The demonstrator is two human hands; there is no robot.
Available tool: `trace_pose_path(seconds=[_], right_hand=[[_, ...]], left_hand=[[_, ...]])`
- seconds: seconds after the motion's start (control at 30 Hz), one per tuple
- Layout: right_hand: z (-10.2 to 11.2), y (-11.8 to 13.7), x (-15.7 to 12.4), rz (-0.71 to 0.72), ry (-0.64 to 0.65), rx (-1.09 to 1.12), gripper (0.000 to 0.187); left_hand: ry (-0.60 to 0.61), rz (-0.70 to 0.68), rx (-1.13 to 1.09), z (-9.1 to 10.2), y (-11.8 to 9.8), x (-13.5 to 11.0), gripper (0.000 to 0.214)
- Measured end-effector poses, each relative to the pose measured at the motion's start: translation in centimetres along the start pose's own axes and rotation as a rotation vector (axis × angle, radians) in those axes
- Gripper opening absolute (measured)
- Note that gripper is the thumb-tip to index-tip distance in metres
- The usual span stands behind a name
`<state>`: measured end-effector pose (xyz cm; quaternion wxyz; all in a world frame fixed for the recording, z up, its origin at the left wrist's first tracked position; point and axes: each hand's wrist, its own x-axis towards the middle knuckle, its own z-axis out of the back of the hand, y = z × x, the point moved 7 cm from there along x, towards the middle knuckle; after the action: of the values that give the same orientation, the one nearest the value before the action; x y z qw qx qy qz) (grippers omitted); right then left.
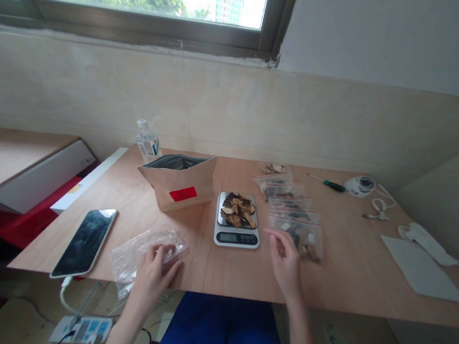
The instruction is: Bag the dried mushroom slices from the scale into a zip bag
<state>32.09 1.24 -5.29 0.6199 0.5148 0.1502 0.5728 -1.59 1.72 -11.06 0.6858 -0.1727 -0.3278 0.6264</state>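
One plastic bag [129,260] lies under the left hand [152,274]

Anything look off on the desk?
Mainly the green-handled screwdriver at the far right of the wooden desk: it seems out of place near the zip bags and the dried slices on the kitchen scale. The open kraft pouch also looks tilted. No spill visible.

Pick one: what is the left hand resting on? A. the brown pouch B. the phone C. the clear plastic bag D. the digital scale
C: the left hand lies on the crumpled clear plastic bag, its fingers over the bag's top edge.
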Motion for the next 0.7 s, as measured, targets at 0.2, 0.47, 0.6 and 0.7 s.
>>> trace_pose_path(seconds=[0.2,0.47,0.6,0.7], right_hand=[[-2.2,1.5,-5.2,-0.08,0.044,0.124,0.023],[-9.4,8.0,-8.2,-0.095,0.441,0.253,0.021],[-10.8,8.4,-8.0,-0.172,0.367,0.299,0.025],[-11.0,8.2,-7.7,-0.189,0.346,0.407,0.027]], left_hand=[[-0.017,0.063,-0.119,0.9,-1.1,1.5,0.033],[-0.006,0.035,-0.376,0.5,-9.0,0.6,0.026],[0.025,0.054,-0.568,-0.1,-10.2,0.7,0.024],[0.012,0.053,-0.596,0.2,-10.2,0.9,0.022]])
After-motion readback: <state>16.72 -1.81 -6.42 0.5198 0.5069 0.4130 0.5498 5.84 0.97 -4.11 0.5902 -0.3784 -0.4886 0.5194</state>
